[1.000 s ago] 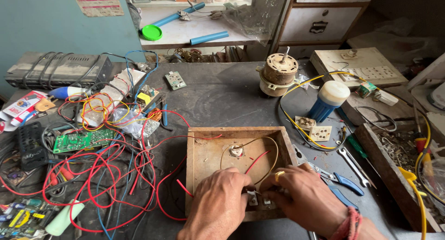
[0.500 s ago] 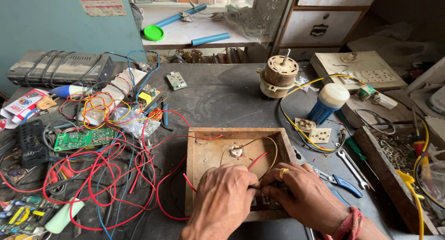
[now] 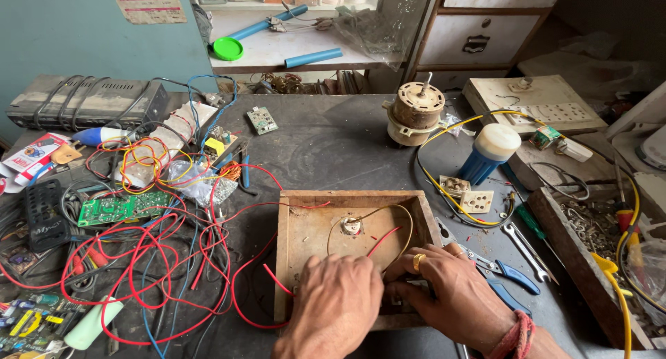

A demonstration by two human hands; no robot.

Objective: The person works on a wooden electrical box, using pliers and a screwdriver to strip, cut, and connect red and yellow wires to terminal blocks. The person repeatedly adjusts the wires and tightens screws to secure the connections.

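An open wooden box (image 3: 291, 241) lies on the dark workbench in front of me, with a small round fitting (image 3: 352, 226) and red and yellow wires inside. My left hand (image 3: 338, 305) and my right hand (image 3: 451, 289) meet over the box's near edge, fingers curled down on a small part hidden beneath them. A gold ring sits on a finger of the right hand, and a red thread band circles that wrist. What the fingers hold cannot be made out.
Tangled red wires (image 3: 152, 262) and a green circuit board (image 3: 121, 208) lie left of the box. A fan motor (image 3: 415, 114), a blue cylinder with a white cap (image 3: 488, 153), socket plates (image 3: 468, 194), blue-handled pliers (image 3: 510, 276) and a spanner (image 3: 524, 244) sit to the right.
Both hands have shifted slightly along the box's near edge and closed in together; the box and the rest of the bench stay put.
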